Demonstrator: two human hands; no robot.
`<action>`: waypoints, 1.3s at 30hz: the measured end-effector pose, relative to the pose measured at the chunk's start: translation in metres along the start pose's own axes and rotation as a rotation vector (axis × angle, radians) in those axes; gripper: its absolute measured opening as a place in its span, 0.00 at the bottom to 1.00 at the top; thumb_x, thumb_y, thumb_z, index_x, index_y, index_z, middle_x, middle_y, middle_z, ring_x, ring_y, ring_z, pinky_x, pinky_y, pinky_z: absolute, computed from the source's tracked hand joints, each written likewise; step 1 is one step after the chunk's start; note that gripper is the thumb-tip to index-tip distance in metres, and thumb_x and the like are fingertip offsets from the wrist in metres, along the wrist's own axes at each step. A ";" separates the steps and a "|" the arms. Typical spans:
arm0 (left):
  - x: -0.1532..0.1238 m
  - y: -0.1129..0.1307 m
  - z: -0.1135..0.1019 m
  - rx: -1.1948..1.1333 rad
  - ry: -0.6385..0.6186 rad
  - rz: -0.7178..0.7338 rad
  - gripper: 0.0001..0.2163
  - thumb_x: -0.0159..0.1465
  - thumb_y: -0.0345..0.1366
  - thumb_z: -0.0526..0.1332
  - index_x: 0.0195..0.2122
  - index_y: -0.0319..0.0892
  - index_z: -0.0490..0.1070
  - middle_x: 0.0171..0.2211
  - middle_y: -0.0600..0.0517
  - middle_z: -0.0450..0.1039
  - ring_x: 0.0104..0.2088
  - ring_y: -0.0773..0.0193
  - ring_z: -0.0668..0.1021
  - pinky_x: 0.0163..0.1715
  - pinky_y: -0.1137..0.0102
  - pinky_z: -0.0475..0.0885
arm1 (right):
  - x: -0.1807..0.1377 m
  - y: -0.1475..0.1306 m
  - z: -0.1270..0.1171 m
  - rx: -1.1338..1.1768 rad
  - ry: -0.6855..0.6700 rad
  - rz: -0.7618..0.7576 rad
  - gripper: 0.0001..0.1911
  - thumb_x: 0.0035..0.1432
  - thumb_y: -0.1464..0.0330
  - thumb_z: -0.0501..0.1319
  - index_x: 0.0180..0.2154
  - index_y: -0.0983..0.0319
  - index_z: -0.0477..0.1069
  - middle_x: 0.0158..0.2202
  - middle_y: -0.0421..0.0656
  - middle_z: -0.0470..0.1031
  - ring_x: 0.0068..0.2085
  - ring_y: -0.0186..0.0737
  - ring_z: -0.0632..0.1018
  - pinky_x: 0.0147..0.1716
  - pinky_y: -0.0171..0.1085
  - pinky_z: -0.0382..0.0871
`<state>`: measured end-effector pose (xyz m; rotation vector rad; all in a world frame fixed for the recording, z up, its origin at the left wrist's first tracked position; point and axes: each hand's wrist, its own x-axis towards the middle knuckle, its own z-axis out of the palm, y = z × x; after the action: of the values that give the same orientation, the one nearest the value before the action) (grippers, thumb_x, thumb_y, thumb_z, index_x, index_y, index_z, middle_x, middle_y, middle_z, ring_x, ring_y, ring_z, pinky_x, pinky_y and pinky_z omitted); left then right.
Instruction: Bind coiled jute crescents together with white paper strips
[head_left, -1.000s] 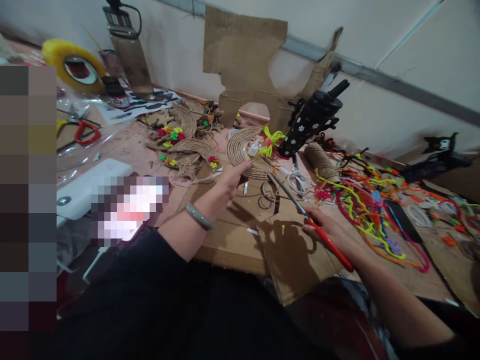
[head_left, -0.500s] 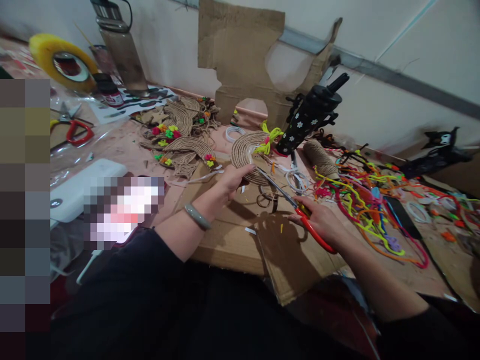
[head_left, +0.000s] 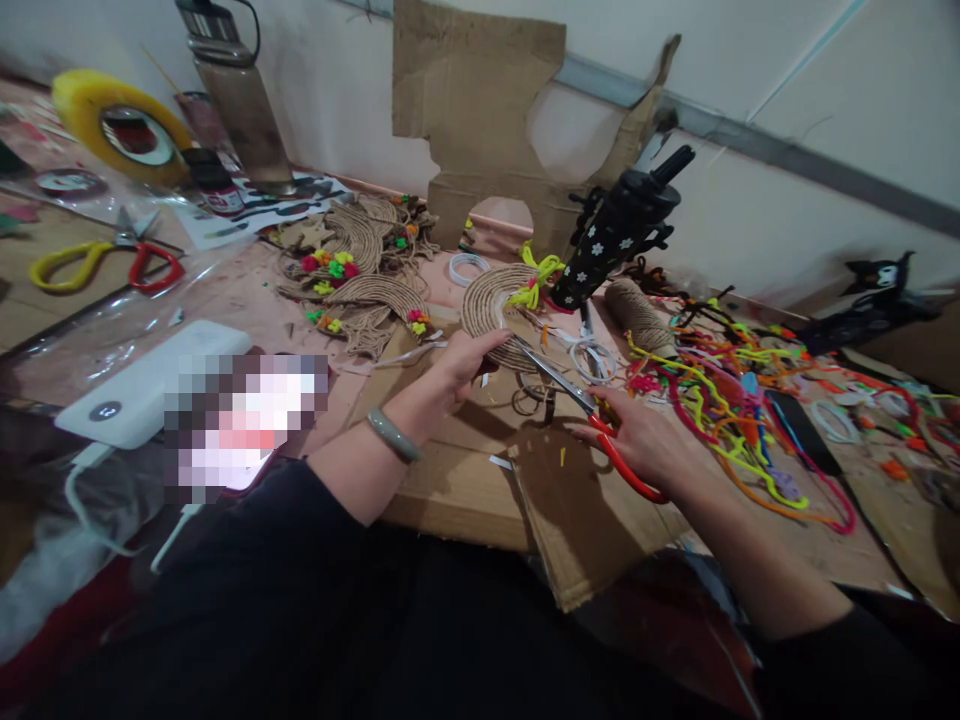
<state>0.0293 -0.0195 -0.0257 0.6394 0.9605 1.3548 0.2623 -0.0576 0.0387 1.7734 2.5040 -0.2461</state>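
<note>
My left hand (head_left: 465, 365) pinches the lower edge of a crescent covered in coiled jute twine (head_left: 484, 300), which carries a yellow bow at its upper right. My right hand (head_left: 637, 430) is wrapped round the handles of a pair of scissors (head_left: 626, 468), one red loop showing below the fingers. The blades point up and left, and their tips meet the crescent's lower edge close to my left thumb. Whether the tips touch the twine I cannot tell. Beneath both hands lies a cardboard sheet (head_left: 442, 480), with a smaller cardboard piece (head_left: 577, 520) overhanging the front edge.
More twine crescents (head_left: 375, 290) with coloured flowers are piled behind my left hand. A folded black umbrella (head_left: 619, 235), a twine spool (head_left: 637, 315) and tangled pipe cleaners (head_left: 720, 430) lie rightward. At left are a power bank (head_left: 154, 385), a phone (head_left: 247, 430), other scissors (head_left: 124, 255) and a tape roll (head_left: 75, 105).
My right hand and the scissors have shifted very slightly, and the blades look a little closer together. My left hand and the crescent stay almost in place.
</note>
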 end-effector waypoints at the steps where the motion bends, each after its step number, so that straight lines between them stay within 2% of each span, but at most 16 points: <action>1: -0.001 0.001 0.001 -0.007 -0.004 -0.001 0.08 0.49 0.37 0.68 0.25 0.40 0.72 0.22 0.53 0.71 0.21 0.71 0.69 0.24 0.71 0.62 | 0.000 0.000 0.001 0.002 0.013 0.002 0.30 0.54 0.50 0.56 0.52 0.60 0.67 0.47 0.50 0.76 0.43 0.52 0.77 0.38 0.43 0.70; 7: 0.001 -0.001 0.000 -0.037 -0.015 -0.038 0.08 0.49 0.37 0.68 0.27 0.40 0.73 0.24 0.51 0.73 0.25 0.68 0.73 0.28 0.71 0.66 | 0.002 0.003 0.009 0.082 0.065 -0.094 0.23 0.54 0.52 0.57 0.47 0.59 0.69 0.36 0.47 0.78 0.36 0.47 0.78 0.34 0.40 0.69; 15: -0.005 0.007 0.007 -0.157 0.015 -0.098 0.05 0.49 0.32 0.66 0.24 0.38 0.72 0.24 0.52 0.73 0.24 0.69 0.72 0.30 0.70 0.67 | 0.002 0.000 0.009 0.134 0.058 -0.087 0.20 0.54 0.53 0.57 0.45 0.57 0.71 0.30 0.44 0.77 0.33 0.46 0.78 0.31 0.38 0.69; 19: -0.006 0.008 0.008 -0.165 0.015 -0.097 0.05 0.49 0.33 0.66 0.25 0.38 0.72 0.24 0.52 0.74 0.24 0.69 0.73 0.30 0.70 0.68 | 0.003 0.000 0.010 0.163 0.044 -0.091 0.21 0.54 0.53 0.57 0.45 0.57 0.71 0.32 0.45 0.78 0.35 0.46 0.78 0.33 0.39 0.71; 27: -0.001 0.004 0.004 -0.115 -0.007 -0.072 0.09 0.48 0.36 0.69 0.27 0.39 0.72 0.25 0.49 0.76 0.29 0.64 0.76 0.32 0.68 0.70 | 0.005 0.002 0.011 0.232 0.000 -0.082 0.22 0.55 0.54 0.56 0.47 0.59 0.71 0.44 0.48 0.78 0.45 0.51 0.77 0.43 0.43 0.71; 30: -0.001 0.007 0.003 -0.113 0.031 -0.030 0.08 0.47 0.35 0.68 0.26 0.38 0.72 0.25 0.49 0.75 0.28 0.65 0.76 0.34 0.68 0.71 | 0.007 0.008 0.012 0.149 0.018 -0.031 0.26 0.56 0.53 0.55 0.52 0.60 0.68 0.46 0.50 0.77 0.46 0.52 0.77 0.42 0.44 0.71; 33: -0.001 0.014 0.002 -0.157 0.058 0.063 0.08 0.48 0.36 0.67 0.27 0.39 0.73 0.27 0.51 0.76 0.29 0.65 0.76 0.34 0.68 0.71 | 0.005 0.009 0.013 -0.002 -0.016 0.011 0.29 0.55 0.51 0.55 0.53 0.60 0.66 0.45 0.52 0.77 0.44 0.54 0.78 0.38 0.45 0.71; 35: 0.000 0.018 0.000 -0.184 0.092 0.130 0.09 0.48 0.37 0.67 0.29 0.40 0.73 0.28 0.53 0.76 0.30 0.66 0.76 0.34 0.70 0.71 | 0.003 0.004 0.016 -0.056 -0.059 -0.039 0.28 0.54 0.53 0.57 0.53 0.61 0.67 0.44 0.52 0.77 0.42 0.54 0.78 0.37 0.44 0.70; 39: 0.001 0.019 -0.004 -0.172 0.095 0.166 0.12 0.47 0.37 0.68 0.32 0.40 0.73 0.28 0.54 0.74 0.29 0.67 0.75 0.31 0.72 0.70 | 0.004 -0.010 0.024 -0.037 -0.099 -0.262 0.26 0.54 0.63 0.58 0.55 0.63 0.65 0.46 0.53 0.75 0.46 0.50 0.76 0.42 0.42 0.68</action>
<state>0.0161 -0.0164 -0.0117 0.5370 0.8695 1.6078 0.2501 -0.0611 0.0159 1.3813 2.6455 -0.2900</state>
